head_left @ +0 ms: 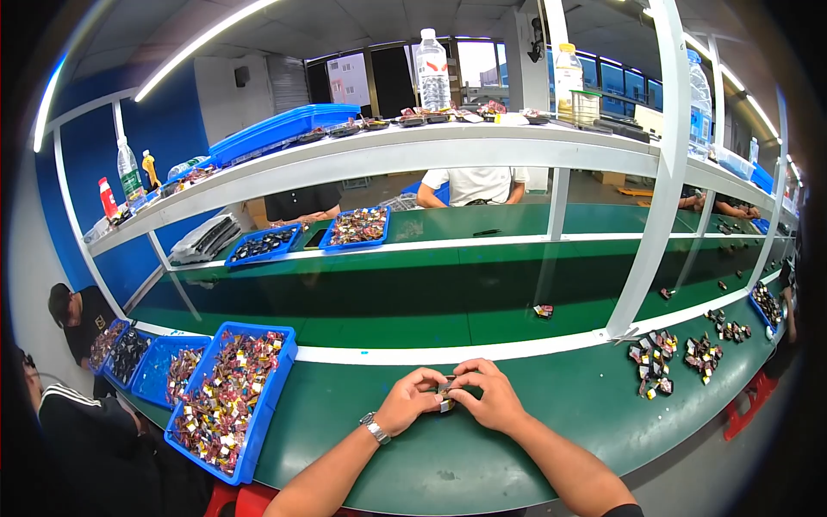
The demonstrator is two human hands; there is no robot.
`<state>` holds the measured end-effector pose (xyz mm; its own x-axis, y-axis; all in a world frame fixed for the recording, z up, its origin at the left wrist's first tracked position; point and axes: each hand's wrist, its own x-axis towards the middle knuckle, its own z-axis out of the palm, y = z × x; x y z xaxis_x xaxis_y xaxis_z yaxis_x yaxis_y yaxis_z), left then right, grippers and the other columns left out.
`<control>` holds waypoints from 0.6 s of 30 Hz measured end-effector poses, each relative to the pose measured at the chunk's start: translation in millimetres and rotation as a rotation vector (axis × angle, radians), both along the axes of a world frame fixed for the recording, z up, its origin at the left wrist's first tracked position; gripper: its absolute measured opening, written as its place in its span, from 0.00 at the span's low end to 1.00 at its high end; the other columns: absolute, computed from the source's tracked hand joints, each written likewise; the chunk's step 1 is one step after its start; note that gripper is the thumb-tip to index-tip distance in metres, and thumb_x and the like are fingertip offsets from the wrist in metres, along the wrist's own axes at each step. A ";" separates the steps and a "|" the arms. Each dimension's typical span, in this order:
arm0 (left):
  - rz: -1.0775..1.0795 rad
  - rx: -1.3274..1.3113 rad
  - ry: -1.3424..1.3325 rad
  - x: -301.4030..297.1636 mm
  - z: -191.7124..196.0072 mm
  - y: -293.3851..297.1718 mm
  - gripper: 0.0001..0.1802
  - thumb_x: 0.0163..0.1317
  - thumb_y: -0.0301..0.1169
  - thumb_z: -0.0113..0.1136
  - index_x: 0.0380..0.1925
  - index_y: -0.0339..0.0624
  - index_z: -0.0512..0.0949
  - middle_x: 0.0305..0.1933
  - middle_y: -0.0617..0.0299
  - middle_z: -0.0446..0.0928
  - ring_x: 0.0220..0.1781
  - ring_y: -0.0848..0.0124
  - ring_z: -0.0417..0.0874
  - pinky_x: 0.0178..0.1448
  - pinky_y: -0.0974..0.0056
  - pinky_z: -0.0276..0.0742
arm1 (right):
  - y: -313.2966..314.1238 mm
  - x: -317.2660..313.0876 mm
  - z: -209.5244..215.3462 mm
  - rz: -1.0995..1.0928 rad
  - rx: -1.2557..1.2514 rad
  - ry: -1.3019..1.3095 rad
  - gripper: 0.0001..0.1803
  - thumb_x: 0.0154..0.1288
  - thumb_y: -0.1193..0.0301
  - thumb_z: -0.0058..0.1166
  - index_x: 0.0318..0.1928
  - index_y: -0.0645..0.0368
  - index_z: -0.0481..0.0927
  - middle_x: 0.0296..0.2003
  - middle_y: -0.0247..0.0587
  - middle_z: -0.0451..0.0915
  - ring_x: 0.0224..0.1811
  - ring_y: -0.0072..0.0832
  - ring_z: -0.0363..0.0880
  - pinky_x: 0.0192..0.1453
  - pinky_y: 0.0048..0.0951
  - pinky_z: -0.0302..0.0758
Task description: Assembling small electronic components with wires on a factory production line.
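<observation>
Over the green tabletop point(413, 470), my left hand point(412, 400) and my right hand point(488, 395) meet, both closed with fingertips pinched around one small part point(446, 398). The part is dark with a pale and yellowish patch; my fingers cover most of it, so its exact kind does not show. A watch with a metal band sits on my left wrist. To the left of my hands stands a blue tray point(287, 362) heaped with small reddish, white and yellow pieces. Several piles of similar dark parts point(652, 364) lie on the table to the right.
Beyond my hands runs a recessed green conveyor belt point(413, 302) carrying a few parts. A white post point(648, 189) rises at right, holding a shelf point(388, 155) with bottles and a blue tray. More blue trays point(155, 370) stand at left. Other people sit around the line.
</observation>
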<state>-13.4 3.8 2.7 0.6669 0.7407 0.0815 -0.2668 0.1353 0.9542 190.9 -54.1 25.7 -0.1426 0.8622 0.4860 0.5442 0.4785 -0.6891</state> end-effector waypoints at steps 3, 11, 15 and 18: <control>0.002 0.009 0.018 -0.3 2.3 -1.1 0.13 0.67 0.23 0.57 0.50 0.38 0.73 0.51 0.58 0.77 0.52 0.71 0.80 0.56 0.65 0.81 | -0.2 -1.5 1.6 0.003 0.018 0.009 0.06 0.61 0.69 0.63 0.37 0.55 0.83 0.49 0.37 0.77 0.56 0.38 0.73 0.61 0.38 0.70; 0.035 0.007 0.118 -0.5 4.7 -3.4 0.08 0.70 0.26 0.55 0.47 0.39 0.74 0.50 0.60 0.78 0.52 0.72 0.81 0.56 0.64 0.82 | 2.9 0.0 -4.8 0.047 -0.046 0.085 0.05 0.61 0.70 0.63 0.38 0.55 0.84 0.49 0.38 0.78 0.56 0.37 0.75 0.60 0.37 0.72; 0.013 -0.028 0.099 1.4 1.9 -0.3 0.07 0.71 0.27 0.54 0.46 0.39 0.74 0.48 0.61 0.78 0.52 0.72 0.81 0.56 0.64 0.82 | 1.6 5.0 -1.8 0.117 -0.035 0.073 0.05 0.61 0.71 0.63 0.38 0.54 0.85 0.52 0.38 0.78 0.58 0.36 0.75 0.61 0.36 0.72; -0.005 -0.057 0.083 -0.8 3.0 0.6 0.07 0.71 0.27 0.53 0.47 0.39 0.73 0.48 0.61 0.78 0.52 0.72 0.81 0.56 0.64 0.82 | 3.9 5.2 -4.2 0.118 -0.051 0.075 0.06 0.61 0.70 0.63 0.39 0.53 0.86 0.53 0.38 0.78 0.58 0.36 0.75 0.61 0.36 0.72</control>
